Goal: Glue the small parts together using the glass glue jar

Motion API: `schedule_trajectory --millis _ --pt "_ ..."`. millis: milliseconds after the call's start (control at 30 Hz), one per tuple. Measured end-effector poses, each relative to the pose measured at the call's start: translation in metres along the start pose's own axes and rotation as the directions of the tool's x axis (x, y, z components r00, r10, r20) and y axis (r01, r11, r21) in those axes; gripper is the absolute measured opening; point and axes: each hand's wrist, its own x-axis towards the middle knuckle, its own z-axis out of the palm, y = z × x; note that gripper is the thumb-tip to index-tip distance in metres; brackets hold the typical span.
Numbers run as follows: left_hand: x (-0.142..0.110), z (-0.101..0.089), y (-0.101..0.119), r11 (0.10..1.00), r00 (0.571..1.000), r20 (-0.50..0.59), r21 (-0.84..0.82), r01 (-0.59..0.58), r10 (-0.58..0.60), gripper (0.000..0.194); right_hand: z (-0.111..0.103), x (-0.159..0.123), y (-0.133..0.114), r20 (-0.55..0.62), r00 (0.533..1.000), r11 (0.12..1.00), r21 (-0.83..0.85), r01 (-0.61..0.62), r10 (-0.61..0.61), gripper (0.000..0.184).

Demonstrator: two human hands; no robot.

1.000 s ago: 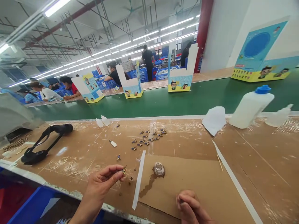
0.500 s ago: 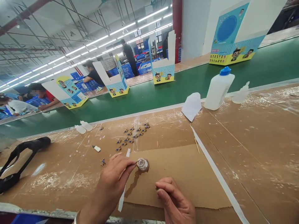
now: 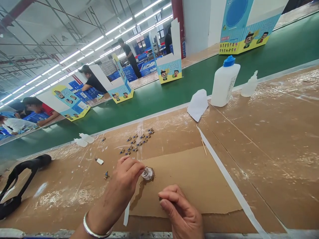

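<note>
My left hand (image 3: 128,172) is pinched closed at the rim of a small glass jar (image 3: 148,174). Whatever sits between those fingertips is hidden. The jar, smeared with pale residue, stands on a brown cardboard sheet (image 3: 184,176), and a dark wet streak runs from it toward the front. To its right, my right hand (image 3: 180,210) is closed too, thumb against forefinger. A tiny dark bit shows at its fingertips, too small to name. Beyond the jar lie several small blue-and-gold figures (image 3: 132,142) in a loose cluster. One more figure (image 3: 106,175) lies left of my left hand.
Thin wooden sticks (image 3: 204,147) lie by a white tape strip (image 3: 219,159). Behind are a folded white paper (image 3: 198,104), a blue-capped bottle (image 3: 224,84) and a small dropper bottle (image 3: 250,87). A black strap (image 3: 25,172) lies left. Printed cartons stand along the green belt (image 3: 139,104).
My left fingertips have moved from beside the jar to over its mouth. My right hand keeps its pinch. The whole view has shifted a little.
</note>
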Motion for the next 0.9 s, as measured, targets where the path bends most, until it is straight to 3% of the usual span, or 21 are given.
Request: schedule_trajectory --millis 700,900 --pt "0.003 0.001 0.0 0.999 0.998 0.053 0.023 -0.022 0.021 0.019 0.001 0.0 -0.002 0.012 1.0 1.0 0.011 0.003 -0.003 0.018" --pt "0.004 -0.011 0.005 0.999 1.0 -0.012 -0.048 0.024 -0.024 0.021 0.001 0.0 -0.001 -0.022 1.0 1.0 -0.006 0.021 -0.021 0.021"
